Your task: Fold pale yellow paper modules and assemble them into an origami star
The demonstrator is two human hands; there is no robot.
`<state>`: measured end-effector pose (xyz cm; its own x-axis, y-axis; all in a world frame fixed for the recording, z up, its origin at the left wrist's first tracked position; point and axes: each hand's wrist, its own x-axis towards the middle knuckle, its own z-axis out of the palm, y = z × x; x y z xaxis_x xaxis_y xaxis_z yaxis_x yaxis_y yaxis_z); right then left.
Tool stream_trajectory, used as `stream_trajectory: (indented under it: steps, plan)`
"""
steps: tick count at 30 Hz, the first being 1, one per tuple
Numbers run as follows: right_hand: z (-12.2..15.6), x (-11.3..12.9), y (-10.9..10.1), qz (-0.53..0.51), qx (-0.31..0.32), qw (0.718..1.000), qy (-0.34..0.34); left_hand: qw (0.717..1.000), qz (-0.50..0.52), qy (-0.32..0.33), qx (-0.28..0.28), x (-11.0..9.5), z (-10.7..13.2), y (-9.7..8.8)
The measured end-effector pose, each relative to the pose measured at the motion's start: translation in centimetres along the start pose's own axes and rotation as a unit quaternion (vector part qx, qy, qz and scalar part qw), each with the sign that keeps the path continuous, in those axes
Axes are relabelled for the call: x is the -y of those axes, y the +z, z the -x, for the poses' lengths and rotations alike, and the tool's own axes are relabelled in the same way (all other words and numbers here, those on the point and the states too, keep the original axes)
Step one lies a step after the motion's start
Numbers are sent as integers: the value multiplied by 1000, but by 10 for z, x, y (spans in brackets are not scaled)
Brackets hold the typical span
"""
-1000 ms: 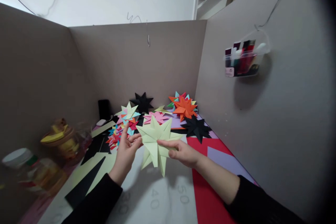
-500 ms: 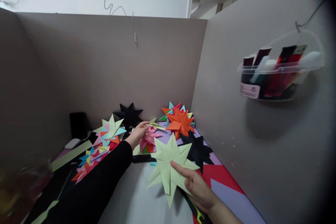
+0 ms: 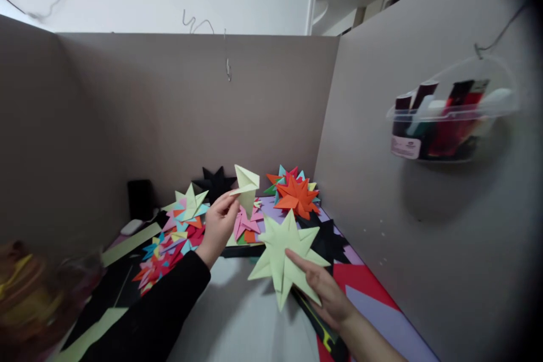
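Pinched in my left hand (image 3: 220, 223) is a small folded pale-green paper piece (image 3: 248, 186), raised above the pile at the back of the table. My right hand (image 3: 328, 291) grips a large pale-green folded paper star (image 3: 285, 251) by its lower right side, the index finger lying across its face and the other fingers partly behind it. The star is held over the white work surface (image 3: 237, 317). Behind the raised piece lies a pink paper star (image 3: 248, 220), partly covered. Beneath the right hand shows a black and yellow tool (image 3: 324, 334), its kind hidden.
Orange (image 3: 297, 197) and black (image 3: 215, 182) paper stars stand along the back. Several small coloured folded pieces (image 3: 169, 249) are heaped at left, beside a pale-green strip (image 3: 131, 244). Red and lilac sheets (image 3: 377, 311) lie at right. A clear tub (image 3: 449, 130) hangs on the right wall.
My left hand has lifted the small pale-green piece up from the pile and drawn it back. The right hand still holds the star, shifted slightly right and up in view.
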<state>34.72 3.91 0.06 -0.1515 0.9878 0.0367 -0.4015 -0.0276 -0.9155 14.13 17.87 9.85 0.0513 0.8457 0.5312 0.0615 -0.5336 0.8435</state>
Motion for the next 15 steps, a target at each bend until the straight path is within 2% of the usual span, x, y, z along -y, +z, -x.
stream_trajectory:
  steps: [4,7,10,12,15]
  plan:
    - [-2,11,28,52,9,998,-39,993,66,-71,67,-58,51,-21]
    - [5,21,66,78,62,993,-62,984,94,-115,101,-82,88,-34]
    - [18,18,107,58,107,990,-69,988,64,-102,97,-91,123,-51]
    - [27,7,128,39,104,992,-61,993,27,-65,92,-91,144,-65]
    - [35,-15,147,11,86,996,-33,992,-36,-32,113,-87,170,-91]
